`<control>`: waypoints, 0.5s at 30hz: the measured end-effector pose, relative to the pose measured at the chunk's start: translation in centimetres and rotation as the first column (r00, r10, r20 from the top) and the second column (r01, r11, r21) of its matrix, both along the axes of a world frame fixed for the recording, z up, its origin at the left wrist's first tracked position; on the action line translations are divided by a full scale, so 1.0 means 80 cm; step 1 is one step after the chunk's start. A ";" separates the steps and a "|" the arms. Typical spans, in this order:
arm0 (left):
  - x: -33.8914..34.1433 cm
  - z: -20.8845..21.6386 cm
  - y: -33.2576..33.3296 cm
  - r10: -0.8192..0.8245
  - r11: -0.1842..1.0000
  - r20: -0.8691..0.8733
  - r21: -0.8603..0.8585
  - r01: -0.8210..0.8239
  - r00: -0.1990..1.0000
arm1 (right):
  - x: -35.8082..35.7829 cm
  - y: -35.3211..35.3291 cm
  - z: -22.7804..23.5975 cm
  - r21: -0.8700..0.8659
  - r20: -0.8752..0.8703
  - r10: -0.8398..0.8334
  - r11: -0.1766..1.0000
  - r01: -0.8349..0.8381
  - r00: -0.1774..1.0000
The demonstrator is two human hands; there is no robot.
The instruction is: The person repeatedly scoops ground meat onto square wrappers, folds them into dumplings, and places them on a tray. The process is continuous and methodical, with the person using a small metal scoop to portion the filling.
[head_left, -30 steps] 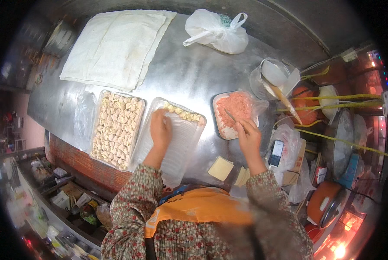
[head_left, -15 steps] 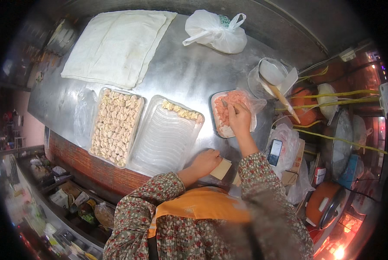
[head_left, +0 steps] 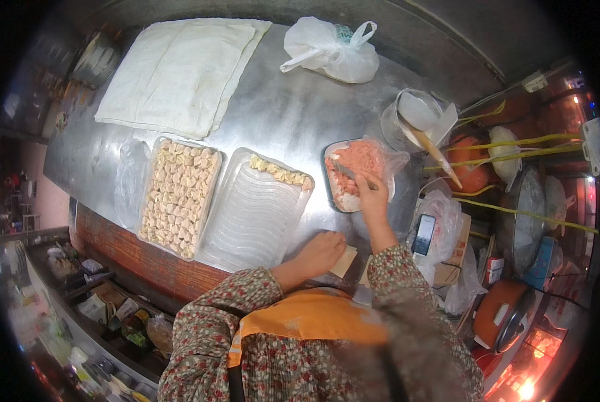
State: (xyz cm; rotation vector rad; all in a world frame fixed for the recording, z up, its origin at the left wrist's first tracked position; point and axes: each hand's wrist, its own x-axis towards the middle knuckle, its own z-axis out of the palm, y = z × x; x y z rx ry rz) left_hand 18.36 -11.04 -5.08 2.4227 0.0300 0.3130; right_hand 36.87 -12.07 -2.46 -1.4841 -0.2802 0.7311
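Observation:
My right hand (head_left: 372, 194) is closed round the handle of a small flat metal spreader (head_left: 346, 171). Its blade touches pink minced meat (head_left: 363, 158) in a tray (head_left: 328, 175). Fingers curled, my left hand (head_left: 321, 252) rests at the table's near edge, beside a pile of thin, pale yellow dough wrappers (head_left: 344, 262); what its fingers hold is hidden. To its left lies a clear ribbed plastic tray (head_left: 250, 214) with a row of small folded dumplings (head_left: 280, 171) along its far end. Another tray (head_left: 214, 194), further left, is filled with rows of dumplings (head_left: 179, 197).
A folded white cloth (head_left: 179, 74) and a tied white plastic bag (head_left: 330, 50) lie at the back of the metal table (head_left: 280, 114). At right stand a clear tub (head_left: 417, 110) with a wooden-handled tool (head_left: 440, 157), a phone (head_left: 424, 234) on plastic bags, and an orange cooker (head_left: 504, 315).
My right hand has drawn slightly nearer to me in the meat tray, and more of the metal spreader shows. My left hand has shifted slightly to the right.

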 end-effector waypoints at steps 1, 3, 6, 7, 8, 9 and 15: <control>-0.003 0.004 -0.001 0.008 0.999 0.071 -0.033 -0.005 0.997 | 0.003 -0.004 0.000 -0.022 -0.108 -0.072 0.997 0.070 0.991; -0.015 0.017 -0.003 -0.046 0.971 -0.081 -0.237 0.026 0.996 | 0.007 -0.015 -0.002 0.016 -0.341 -0.164 0.983 0.181 0.925; -0.021 0.038 -0.002 -0.086 0.872 -0.299 -0.484 -0.073 0.950 | 0.009 -0.032 -0.006 0.179 -0.534 -0.157 0.939 0.293 0.831; -0.019 0.043 0.001 -0.088 0.821 -0.345 -0.557 -0.129 0.934 | 0.009 -0.037 -0.007 0.177 -0.579 -0.181 0.924 0.338 0.795; -0.016 0.048 0.004 -0.070 0.837 -0.320 -0.534 -0.118 0.945 | 0.011 -0.043 -0.007 0.212 -0.572 -0.155 0.920 0.328 0.805; -0.012 0.052 0.008 -0.045 0.847 -0.268 -0.521 -0.106 0.962 | 0.013 -0.048 -0.006 0.233 -0.555 -0.136 0.922 0.310 0.820; -0.010 0.081 0.020 -0.024 0.702 -0.227 -0.698 -0.145 0.973 | 0.027 -0.069 0.012 0.264 -0.482 -0.137 0.919 0.292 0.866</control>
